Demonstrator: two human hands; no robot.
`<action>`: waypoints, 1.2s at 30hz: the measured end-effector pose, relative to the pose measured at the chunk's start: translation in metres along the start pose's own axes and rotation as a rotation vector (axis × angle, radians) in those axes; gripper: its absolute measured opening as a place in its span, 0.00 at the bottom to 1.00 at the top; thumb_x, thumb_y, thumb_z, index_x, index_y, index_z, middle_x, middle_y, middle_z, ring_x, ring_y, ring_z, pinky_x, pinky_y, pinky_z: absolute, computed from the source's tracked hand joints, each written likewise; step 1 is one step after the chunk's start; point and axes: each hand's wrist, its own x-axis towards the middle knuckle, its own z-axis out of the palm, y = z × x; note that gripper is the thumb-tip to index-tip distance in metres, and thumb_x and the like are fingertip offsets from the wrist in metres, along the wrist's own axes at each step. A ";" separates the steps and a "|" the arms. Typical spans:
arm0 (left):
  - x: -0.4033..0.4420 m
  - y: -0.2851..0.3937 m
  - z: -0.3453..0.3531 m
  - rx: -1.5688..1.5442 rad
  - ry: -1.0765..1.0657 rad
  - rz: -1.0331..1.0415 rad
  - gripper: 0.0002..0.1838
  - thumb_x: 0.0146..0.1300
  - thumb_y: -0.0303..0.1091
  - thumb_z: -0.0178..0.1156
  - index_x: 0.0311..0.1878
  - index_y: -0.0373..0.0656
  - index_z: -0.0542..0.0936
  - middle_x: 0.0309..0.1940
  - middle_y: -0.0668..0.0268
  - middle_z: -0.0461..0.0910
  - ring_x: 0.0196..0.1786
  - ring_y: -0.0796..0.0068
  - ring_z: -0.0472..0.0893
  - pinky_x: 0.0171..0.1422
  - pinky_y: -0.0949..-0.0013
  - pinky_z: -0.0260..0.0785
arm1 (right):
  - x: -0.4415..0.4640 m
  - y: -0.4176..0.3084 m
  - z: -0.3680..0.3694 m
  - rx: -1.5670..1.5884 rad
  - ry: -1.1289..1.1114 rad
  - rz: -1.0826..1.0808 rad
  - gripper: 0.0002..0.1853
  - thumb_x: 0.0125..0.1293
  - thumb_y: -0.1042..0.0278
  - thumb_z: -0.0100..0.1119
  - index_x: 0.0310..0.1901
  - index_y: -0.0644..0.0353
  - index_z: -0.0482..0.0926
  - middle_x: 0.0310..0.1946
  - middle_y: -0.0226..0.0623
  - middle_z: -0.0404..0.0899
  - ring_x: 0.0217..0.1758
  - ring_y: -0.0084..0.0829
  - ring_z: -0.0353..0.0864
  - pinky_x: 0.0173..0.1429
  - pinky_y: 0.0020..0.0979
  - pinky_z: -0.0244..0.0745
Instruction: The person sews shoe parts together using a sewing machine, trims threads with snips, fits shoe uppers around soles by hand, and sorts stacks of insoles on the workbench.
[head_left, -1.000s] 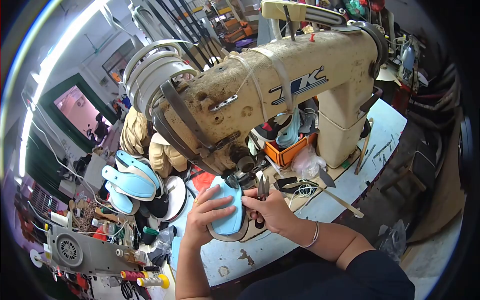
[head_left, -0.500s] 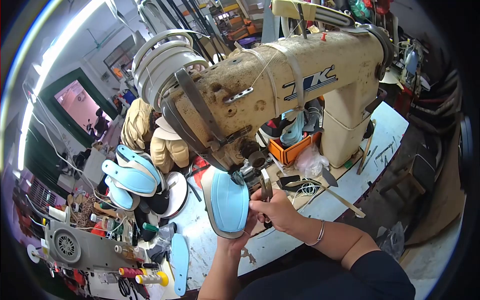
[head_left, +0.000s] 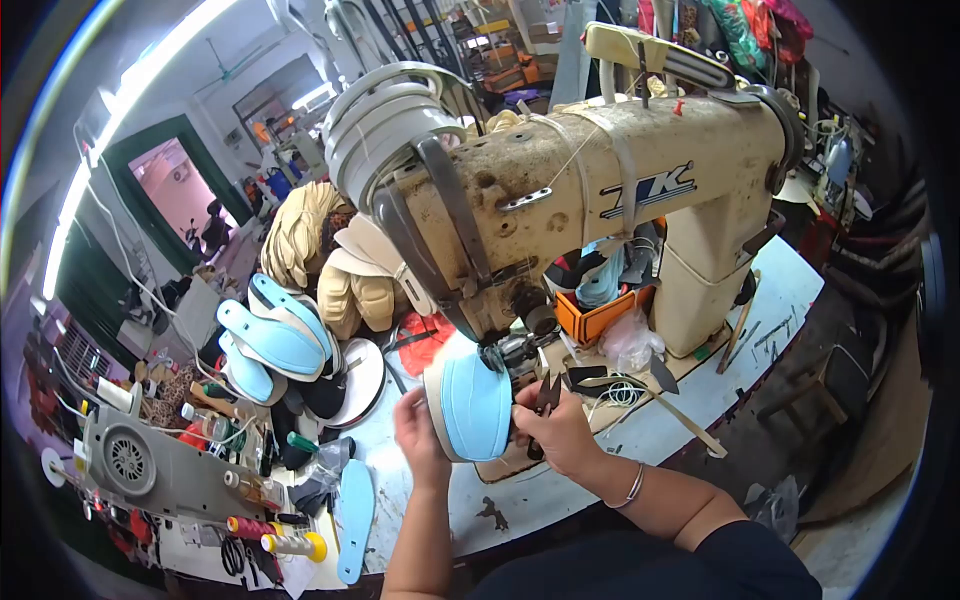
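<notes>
A light blue sole-shaped piece with a beige rim [head_left: 476, 408] sits beneath the head of an old sewing machine [head_left: 530, 190], its upper end at the presser foot. My left hand [head_left: 424, 445] is beside its left edge, fingers partly extended upward and the thumb side close to the rim. My right hand [head_left: 565, 430] is closed around dark thread snips [head_left: 547, 396], whose blades point up. The fingertips of that hand also meet the right edge of the blue piece. The machine head hides the needle.
Stacked blue soles [head_left: 275, 335] lie left of the machine, and a loose blue strip [head_left: 356, 520] rests at the front. Behind the machine arm stands an orange box [head_left: 597, 318]. Thread spools [head_left: 295, 546] and a second grey machine [head_left: 130, 455] occupy the left side.
My left hand has moved from under the lower end of the blue piece to its left side. My right hand still holds the snips. The camera view has shifted.
</notes>
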 end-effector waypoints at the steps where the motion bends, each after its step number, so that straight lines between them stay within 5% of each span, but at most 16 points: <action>1: -0.007 0.008 -0.007 0.024 0.006 0.138 0.20 0.63 0.34 0.58 0.55 0.39 0.68 0.47 0.59 0.75 0.56 0.70 0.72 0.54 0.68 0.69 | 0.000 -0.001 0.000 0.007 -0.020 0.028 0.07 0.58 0.75 0.60 0.38 0.66 0.76 0.28 0.32 0.78 0.25 0.20 0.77 0.29 0.21 0.73; 3: -0.017 0.046 0.009 0.423 -0.150 0.600 0.20 0.58 0.30 0.61 0.55 0.44 0.73 0.52 0.59 0.75 0.63 0.60 0.67 0.59 0.60 0.66 | -0.001 -0.006 0.001 0.062 -0.021 0.080 0.09 0.59 0.74 0.60 0.41 0.66 0.76 0.29 0.32 0.79 0.25 0.19 0.77 0.29 0.20 0.73; 4: -0.019 0.059 0.011 0.422 -0.161 0.597 0.20 0.58 0.30 0.61 0.55 0.44 0.73 0.52 0.59 0.75 0.63 0.60 0.67 0.59 0.60 0.66 | -0.002 -0.008 0.002 0.107 -0.035 0.142 0.12 0.59 0.73 0.60 0.44 0.66 0.76 0.30 0.32 0.79 0.26 0.19 0.76 0.29 0.20 0.72; 6: -0.019 0.077 0.007 1.183 -0.581 0.754 0.22 0.50 0.25 0.62 0.51 0.51 0.79 0.56 0.63 0.75 0.66 0.52 0.64 0.62 0.54 0.63 | -0.006 -0.012 0.002 0.141 -0.046 0.158 0.13 0.60 0.73 0.60 0.45 0.66 0.76 0.30 0.32 0.79 0.25 0.19 0.76 0.29 0.19 0.72; 10: -0.016 0.069 0.006 1.077 -0.657 0.749 0.25 0.43 0.22 0.63 0.48 0.53 0.82 0.54 0.67 0.76 0.64 0.51 0.68 0.64 0.54 0.64 | -0.014 -0.009 -0.003 0.103 -0.087 0.155 0.10 0.61 0.74 0.60 0.43 0.66 0.78 0.29 0.34 0.79 0.23 0.18 0.75 0.27 0.18 0.71; 36: -0.013 0.066 0.033 1.087 -0.586 0.754 0.24 0.42 0.21 0.60 0.48 0.46 0.81 0.51 0.61 0.76 0.58 0.52 0.70 0.62 0.55 0.65 | -0.007 -0.012 -0.010 0.005 -0.102 0.134 0.09 0.62 0.69 0.62 0.40 0.65 0.79 0.24 0.32 0.78 0.22 0.19 0.74 0.26 0.19 0.70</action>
